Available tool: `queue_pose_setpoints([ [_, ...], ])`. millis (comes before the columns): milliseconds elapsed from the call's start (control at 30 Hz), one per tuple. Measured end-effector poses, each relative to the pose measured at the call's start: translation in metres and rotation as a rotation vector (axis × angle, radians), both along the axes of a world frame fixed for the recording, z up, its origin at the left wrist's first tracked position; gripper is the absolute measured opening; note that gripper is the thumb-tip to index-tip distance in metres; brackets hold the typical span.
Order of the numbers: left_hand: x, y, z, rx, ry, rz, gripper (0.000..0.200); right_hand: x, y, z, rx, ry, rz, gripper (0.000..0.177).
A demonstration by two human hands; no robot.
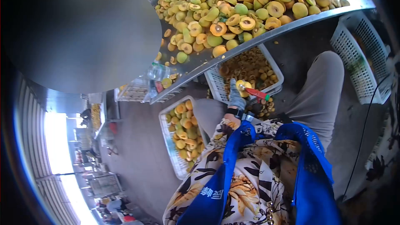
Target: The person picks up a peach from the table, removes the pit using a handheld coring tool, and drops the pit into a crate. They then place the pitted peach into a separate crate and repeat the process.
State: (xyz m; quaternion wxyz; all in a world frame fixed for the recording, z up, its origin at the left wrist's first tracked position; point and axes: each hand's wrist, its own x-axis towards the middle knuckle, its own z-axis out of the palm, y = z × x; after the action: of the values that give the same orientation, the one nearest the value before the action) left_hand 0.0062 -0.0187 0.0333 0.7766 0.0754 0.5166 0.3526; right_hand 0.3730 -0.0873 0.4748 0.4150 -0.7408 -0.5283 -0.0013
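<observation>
My left hand (236, 98), in a grey glove with a dark band at the wrist, is closed on a yellow peach half (242, 85). A tool with a red handle and green end (257, 93) meets the fruit on its right side; its working tip is hidden. No fingers show on that handle, and my right hand is not visible. Directly beyond the glove is a white crate (275, 68) holding brown and yellow scraps and pits. Above it, a metal table (287, 29) carries a large heap of halved peaches (216, 16).
A white crate of peach halves (163, 121) stands on the floor at my left. Another white crate (354, 58) is to the right, near a dark cable (361, 141). My knee (329, 66) rises beside the scrap crate. A clear plastic bottle (157, 71) is at the table's left end.
</observation>
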Motion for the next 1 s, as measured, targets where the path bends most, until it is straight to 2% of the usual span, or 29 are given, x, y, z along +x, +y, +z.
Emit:
queue_pose_setpoints([
  [33,0.002,-0.004,0.035,0.069,0.022,-0.075,0.054,-0.005,-0.011,-0.012,-0.116,-0.025,0.061,0.023],
  [67,0.007,-0.006,0.062,0.144,0.042,-0.154,0.054,0.003,-0.009,-0.049,-0.097,0.123,0.255,0.023],
  [100,0.017,-0.010,0.090,0.126,0.040,-0.123,0.054,0.011,-0.009,-0.084,-0.132,-0.022,0.295,0.026],
  [133,0.020,-0.009,0.095,0.211,-0.011,-0.113,0.054,-0.001,-0.010,-0.128,-0.132,0.016,0.304,0.027],
  [167,0.020,-0.012,0.102,0.298,0.004,-0.133,0.053,-0.032,-0.024,-0.147,-0.075,-0.164,0.391,0.021],
  [200,0.022,-0.014,0.113,0.393,0.021,-0.154,0.052,-0.062,-0.033,-0.158,-0.130,-0.103,0.436,0.016],
  [233,0.026,-0.017,0.125,0.392,0.003,-0.150,0.052,-0.087,-0.037,-0.185,-0.010,-0.046,0.458,0.019],
  [333,0.032,-0.022,0.146,0.501,0.022,-0.095,0.045,-0.144,-0.044,-0.255,0.032,0.005,0.474,0.040],
  [467,0.031,-0.027,0.155,0.657,0.004,-0.051,0.035,-0.188,-0.048,-0.268,-0.209,0.166,0.570,0.054],
  [533,0.031,-0.030,0.165,0.943,0.153,-0.032,0.032,-0.195,-0.044,-0.270,-0.235,0.240,0.587,0.050],
  [600,0.031,-0.031,0.171,0.912,0.153,-0.038,0.031,-0.202,-0.041,-0.281,-0.323,0.276,0.597,0.042],
  [667,0.026,-0.032,0.167,0.874,0.163,-0.053,0.029,-0.205,-0.039,-0.280,-0.367,0.294,0.655,0.043],
  [733,0.024,-0.028,0.161,0.872,0.197,-0.071,0.027,-0.206,-0.037,-0.275,-0.714,0.960,0.748,0.039],
  [800,0.021,-0.024,0.153,0.898,0.219,-0.066,0.026,-0.216,-0.039,-0.286,-0.697,1.001,0.727,0.037],
  [867,0.022,-0.026,0.153,0.775,0.136,-0.015,0.022,-0.228,-0.043,-0.296,-0.682,1.043,0.704,0.035],
  [933,0.018,-0.023,0.145,0.681,0.075,-0.006,0.021,-0.240,-0.043,-0.302,-0.464,0.588,0.603,0.036],
  [1000,0.016,-0.014,0.134,0.588,0.011,-0.003,0.021,-0.245,-0.038,-0.306,-0.503,0.556,0.594,0.032],
])
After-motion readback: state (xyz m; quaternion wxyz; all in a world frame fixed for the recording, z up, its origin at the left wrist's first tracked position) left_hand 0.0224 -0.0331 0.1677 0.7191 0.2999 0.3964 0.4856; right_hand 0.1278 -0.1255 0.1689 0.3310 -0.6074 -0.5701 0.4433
